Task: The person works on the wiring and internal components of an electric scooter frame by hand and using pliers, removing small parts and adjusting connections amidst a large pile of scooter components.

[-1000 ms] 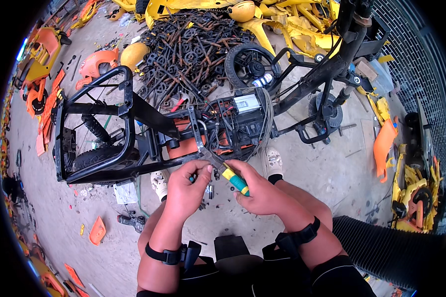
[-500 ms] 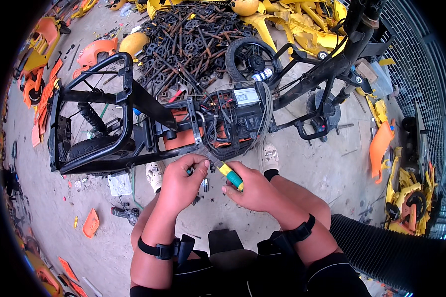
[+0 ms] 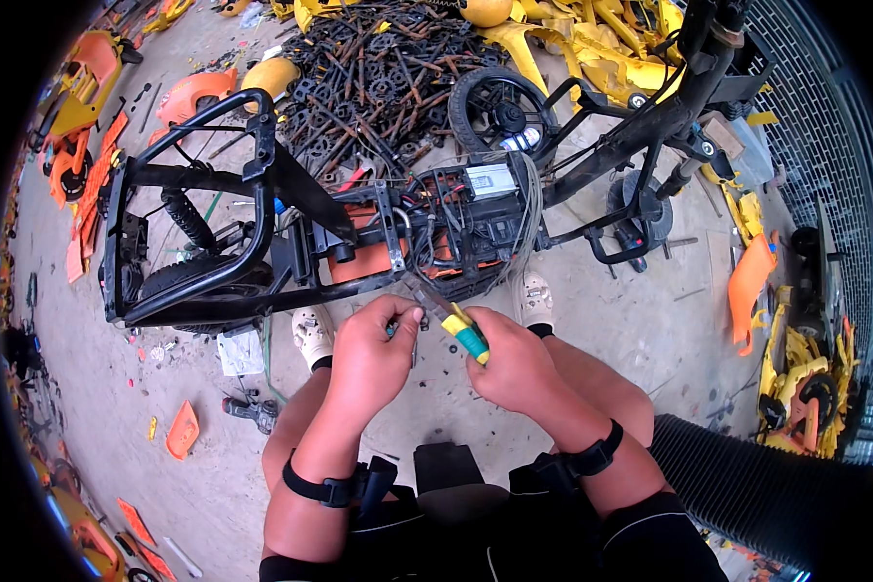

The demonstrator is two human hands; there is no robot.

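A pair of pliers [image 3: 468, 338] with yellow-and-green handles is in my right hand [image 3: 514, 361]. Its metal jaws point up and left, close to the near rail of a black vehicle frame [image 3: 310, 303]. Beside the jaws, my left hand [image 3: 371, 354] is closed in a pinch. A bit of teal shows between its fingers, too small to name. Just beyond both hands, the frame holds a silver-topped controller box [image 3: 490, 180], a bundle of grey cables [image 3: 532, 218] and tangled wires.
Rusty crank parts [image 3: 378, 87] lie heaped behind the frame, next to a black wheel [image 3: 502, 114]. Yellow panels [image 3: 601, 48] are piled at the far right. A cordless power tool [image 3: 250, 412] and an orange tray-like piece [image 3: 182, 430] lie on the floor at left.
Both hands have shifted slightly right in the picture, along with the whole scene. The pliers remain in my right hand, and my left hand stays pinched beside their jaws.
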